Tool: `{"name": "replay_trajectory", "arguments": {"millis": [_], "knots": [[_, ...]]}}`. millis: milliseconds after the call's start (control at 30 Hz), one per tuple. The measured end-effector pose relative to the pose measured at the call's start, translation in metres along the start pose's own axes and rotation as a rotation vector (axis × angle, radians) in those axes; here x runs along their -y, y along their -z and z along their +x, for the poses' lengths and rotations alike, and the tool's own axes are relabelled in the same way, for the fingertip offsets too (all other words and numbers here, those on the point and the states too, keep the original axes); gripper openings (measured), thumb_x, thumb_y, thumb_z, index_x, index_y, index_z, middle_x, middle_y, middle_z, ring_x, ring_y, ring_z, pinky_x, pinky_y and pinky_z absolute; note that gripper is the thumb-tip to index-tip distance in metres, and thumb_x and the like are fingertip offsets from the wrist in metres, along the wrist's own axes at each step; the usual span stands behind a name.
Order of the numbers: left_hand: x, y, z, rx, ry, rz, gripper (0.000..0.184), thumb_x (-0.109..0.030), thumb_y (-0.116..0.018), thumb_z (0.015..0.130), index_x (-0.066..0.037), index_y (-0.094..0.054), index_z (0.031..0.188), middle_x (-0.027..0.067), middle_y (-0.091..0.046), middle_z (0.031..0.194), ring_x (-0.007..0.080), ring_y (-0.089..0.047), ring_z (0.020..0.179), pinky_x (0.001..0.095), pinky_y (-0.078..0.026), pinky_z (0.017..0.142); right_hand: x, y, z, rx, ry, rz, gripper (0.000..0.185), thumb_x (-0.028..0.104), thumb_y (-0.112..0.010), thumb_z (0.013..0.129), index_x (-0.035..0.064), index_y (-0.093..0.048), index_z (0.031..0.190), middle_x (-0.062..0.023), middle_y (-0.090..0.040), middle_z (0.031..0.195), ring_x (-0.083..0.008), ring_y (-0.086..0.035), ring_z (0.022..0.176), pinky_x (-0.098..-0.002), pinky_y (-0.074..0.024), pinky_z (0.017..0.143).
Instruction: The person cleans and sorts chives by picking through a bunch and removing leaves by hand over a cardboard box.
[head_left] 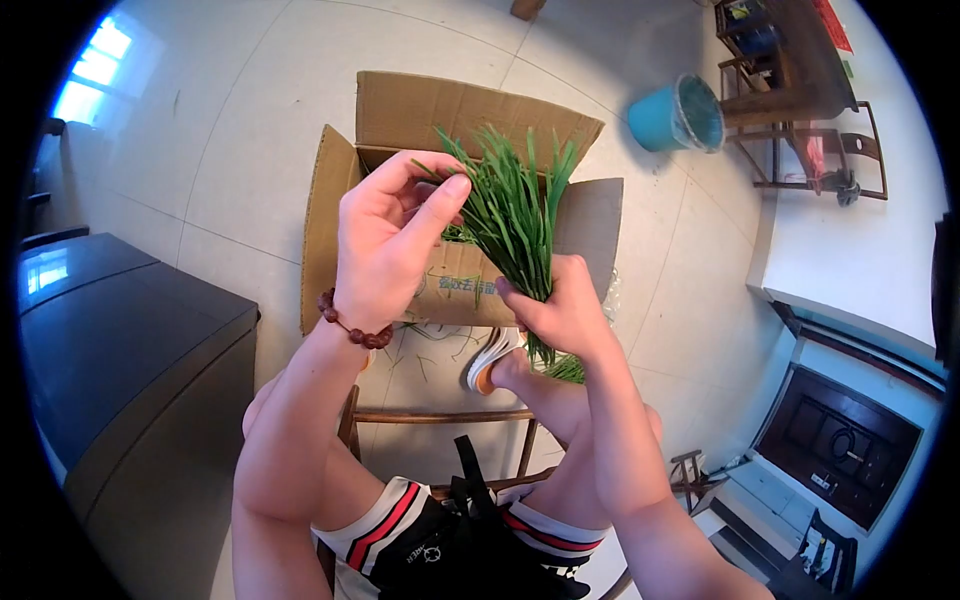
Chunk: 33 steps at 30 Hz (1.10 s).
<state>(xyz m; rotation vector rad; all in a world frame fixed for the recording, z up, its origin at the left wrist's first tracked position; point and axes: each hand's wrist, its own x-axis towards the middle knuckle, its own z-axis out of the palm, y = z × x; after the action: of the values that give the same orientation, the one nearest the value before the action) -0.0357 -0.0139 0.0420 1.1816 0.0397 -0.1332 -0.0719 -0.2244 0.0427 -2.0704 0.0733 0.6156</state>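
Observation:
A bunch of long green leaves (510, 205) fans out above an open cardboard box (335, 230). My right hand (560, 310) is wrapped round the lower part of the bunch, with the stems poking out below it. At the bunch's upper left, my left hand (405, 220) pinches a thin green blade between thumb and fingers. More green leaves show inside the box, partly hidden by my hands. Loose green scraps (420, 355) lie on the box's near flap and on the floor in front of it.
A blue bucket (655, 118) with a clear liner stands at the upper right beside wooden furniture (790, 100). At the left is a dark glossy cabinet (150, 340). More green leaves (565, 369) lie by my right leg, near a sandal (490, 362).

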Motion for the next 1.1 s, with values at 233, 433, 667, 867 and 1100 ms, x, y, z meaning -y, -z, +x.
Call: {"name": "replay_trajectory", "arguments": {"millis": [233,433,667,867,1100], "knots": [[-0.003,-0.001,0.001,-0.011,-0.014,-0.005,0.018,-0.006,-0.066,0.098,0.001,-0.064,0.115,0.0008,-0.066,0.099,0.0049,-0.061,0.085,0.0217,-0.052,0.075,0.002,0.000,-0.002,0.022,-0.051,0.059,0.022,0.014,-0.071,0.081,-0.0063,-0.065,0.084,-0.0162,-0.064,0.061,-0.0215,-0.064,0.056,-0.0384,-0.0532,0.062],[-0.004,-0.001,0.001,0.000,-0.004,-0.007,0.020,-0.005,-0.067,0.097,0.003,-0.066,0.116,0.0020,-0.067,0.101,0.0053,-0.063,0.086,0.0229,-0.054,0.075,-0.002,-0.001,-0.001,0.017,0.010,0.015,0.022,0.014,-0.071,0.081,-0.0063,-0.065,0.084,-0.0171,-0.064,0.062,-0.0242,-0.065,0.056,-0.0386,-0.0532,0.062],[-0.002,0.001,0.003,-0.045,-0.009,0.025,0.016,-0.005,-0.069,0.097,0.003,-0.069,0.111,0.0023,-0.069,0.098,0.0056,-0.064,0.082,0.0230,-0.054,0.073,0.000,0.000,-0.001,0.016,0.000,0.009,0.021,0.013,-0.071,0.080,-0.0064,-0.065,0.084,-0.0184,-0.064,0.063,-0.0261,-0.066,0.057,-0.0389,-0.0534,0.063],[0.001,0.003,0.003,-0.056,-0.020,0.042,0.014,-0.005,-0.069,0.096,0.002,-0.070,0.109,0.0006,-0.069,0.096,0.0049,-0.063,0.081,0.0222,-0.054,0.072,-0.006,-0.003,0.000,-0.006,0.101,-0.005,0.023,0.009,-0.071,0.088,-0.0038,-0.060,0.072,-0.0042,-0.060,0.056,-0.0119,-0.060,0.049,-0.0316,-0.0471,0.047],[0.002,0.004,0.003,-0.095,-0.044,0.040,0.013,-0.008,-0.069,0.097,-0.001,-0.069,0.108,-0.0037,-0.065,0.091,0.0021,-0.056,0.075,0.0198,-0.046,0.065,-0.005,-0.003,-0.001,0.002,0.110,0.004,0.022,0.009,-0.070,0.088,-0.0036,-0.060,0.074,-0.0047,-0.059,0.054,-0.0120,-0.059,0.048,-0.0319,-0.0467,0.046]]}}
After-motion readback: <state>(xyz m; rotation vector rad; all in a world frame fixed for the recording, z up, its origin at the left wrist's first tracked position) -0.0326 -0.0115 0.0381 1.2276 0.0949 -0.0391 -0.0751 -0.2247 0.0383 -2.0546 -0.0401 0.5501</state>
